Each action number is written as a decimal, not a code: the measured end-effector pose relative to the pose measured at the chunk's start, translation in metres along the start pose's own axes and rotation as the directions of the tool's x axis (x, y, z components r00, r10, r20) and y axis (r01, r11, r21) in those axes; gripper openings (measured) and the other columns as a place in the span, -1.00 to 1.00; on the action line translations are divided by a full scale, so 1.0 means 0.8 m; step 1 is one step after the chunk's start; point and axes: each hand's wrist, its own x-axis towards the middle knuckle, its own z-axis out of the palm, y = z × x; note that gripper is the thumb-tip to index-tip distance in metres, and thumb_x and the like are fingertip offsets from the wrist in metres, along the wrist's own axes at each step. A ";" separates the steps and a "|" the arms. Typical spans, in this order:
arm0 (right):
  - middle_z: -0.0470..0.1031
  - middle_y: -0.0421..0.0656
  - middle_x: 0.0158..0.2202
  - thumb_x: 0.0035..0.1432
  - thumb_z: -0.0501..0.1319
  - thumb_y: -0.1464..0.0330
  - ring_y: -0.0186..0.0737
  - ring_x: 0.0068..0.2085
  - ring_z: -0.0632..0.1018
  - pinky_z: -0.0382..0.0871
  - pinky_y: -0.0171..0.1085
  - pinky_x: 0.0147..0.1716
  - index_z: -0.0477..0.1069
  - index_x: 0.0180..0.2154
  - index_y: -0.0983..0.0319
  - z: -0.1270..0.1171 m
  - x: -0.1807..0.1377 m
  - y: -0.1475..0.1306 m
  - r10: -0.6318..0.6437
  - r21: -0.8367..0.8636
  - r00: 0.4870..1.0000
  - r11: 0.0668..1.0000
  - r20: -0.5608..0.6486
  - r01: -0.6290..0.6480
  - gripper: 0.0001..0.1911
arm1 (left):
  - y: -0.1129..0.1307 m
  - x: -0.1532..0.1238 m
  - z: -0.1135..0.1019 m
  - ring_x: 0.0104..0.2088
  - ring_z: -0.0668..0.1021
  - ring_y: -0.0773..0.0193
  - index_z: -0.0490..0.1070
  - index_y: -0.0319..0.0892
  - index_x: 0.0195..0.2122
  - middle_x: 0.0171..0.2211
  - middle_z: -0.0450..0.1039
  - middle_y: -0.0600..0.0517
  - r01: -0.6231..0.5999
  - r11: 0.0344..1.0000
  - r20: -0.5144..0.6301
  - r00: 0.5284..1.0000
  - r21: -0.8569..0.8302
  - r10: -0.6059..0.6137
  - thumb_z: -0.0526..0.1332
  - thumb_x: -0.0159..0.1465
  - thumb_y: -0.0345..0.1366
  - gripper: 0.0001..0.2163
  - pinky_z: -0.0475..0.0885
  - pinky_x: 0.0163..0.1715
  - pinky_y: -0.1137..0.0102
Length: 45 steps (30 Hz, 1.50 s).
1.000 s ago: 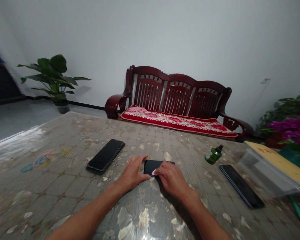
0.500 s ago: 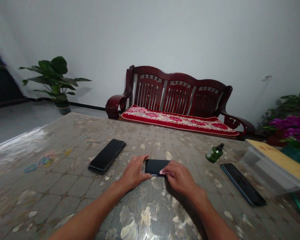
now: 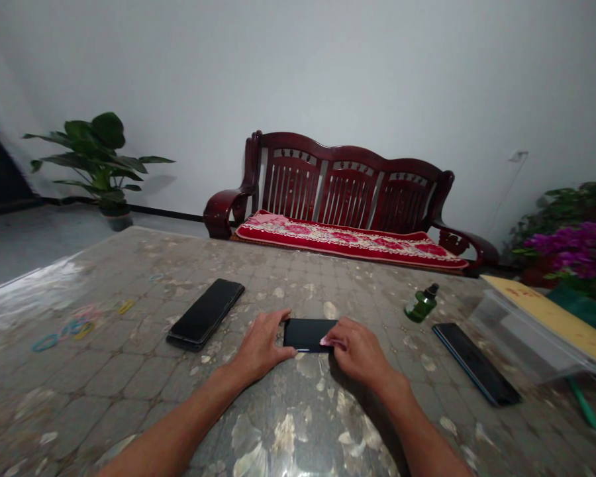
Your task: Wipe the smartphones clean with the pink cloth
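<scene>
A small black phone (image 3: 306,333) lies flat on the patterned table (image 3: 129,371) in front of me. My left hand (image 3: 262,345) rests against its left end, fingers curled around the edge. My right hand (image 3: 358,349) covers its right end, with something small and pale pinched at the fingertips on the screen. A second black phone (image 3: 206,313) lies to the left of my hands. A third dark phone (image 3: 475,362) lies to the right.
A small green bottle (image 3: 420,305) lies on the table beyond the right phone. A clear plastic box (image 3: 526,334) with a yellow sheet stands at the right edge. Coloured rubber bands (image 3: 74,324) are scattered far left. A wooden bench (image 3: 347,205) stands behind the table.
My right hand has slid a little to the right along the phone's screen. The left hand stays at the left end; the view has shifted slightly.
</scene>
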 end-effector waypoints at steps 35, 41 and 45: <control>0.58 -0.14 -0.36 0.02 0.25 0.03 -0.16 -0.31 0.53 0.34 -0.29 -0.29 0.55 -0.32 0.25 0.045 0.022 0.067 0.484 0.724 0.852 0.658 -0.199 -0.204 -0.59 | -0.009 -0.003 0.001 0.08 0.47 0.00 0.39 -0.12 0.14 0.15 0.43 -0.14 -0.320 0.911 0.148 0.946 0.260 0.290 0.27 0.31 -0.16 -0.61 0.35 0.12 0.11; 0.57 -0.14 -0.36 0.01 0.27 0.08 -0.17 -0.29 0.52 0.34 -0.32 -0.31 0.55 -0.34 0.24 0.046 0.023 0.050 0.502 0.743 0.839 0.639 -0.208 -0.199 -0.64 | -0.002 0.005 0.003 0.03 0.50 -0.04 0.40 -0.14 0.10 0.13 0.42 -0.22 -0.391 0.845 0.240 0.916 0.364 0.321 0.24 0.33 -0.14 -0.65 0.36 0.09 0.11; 0.56 -0.16 -0.40 -0.04 0.30 0.10 -0.20 -0.34 0.50 0.30 -0.33 -0.36 0.55 -0.36 0.26 0.042 0.022 0.041 0.529 0.802 0.830 0.566 -0.177 -0.190 -0.65 | 0.003 0.014 -0.002 -0.03 0.52 -0.05 0.41 -0.14 0.07 0.05 0.45 -0.24 -0.436 0.839 0.279 0.892 0.326 0.355 0.19 0.35 -0.09 -0.66 0.39 0.02 0.14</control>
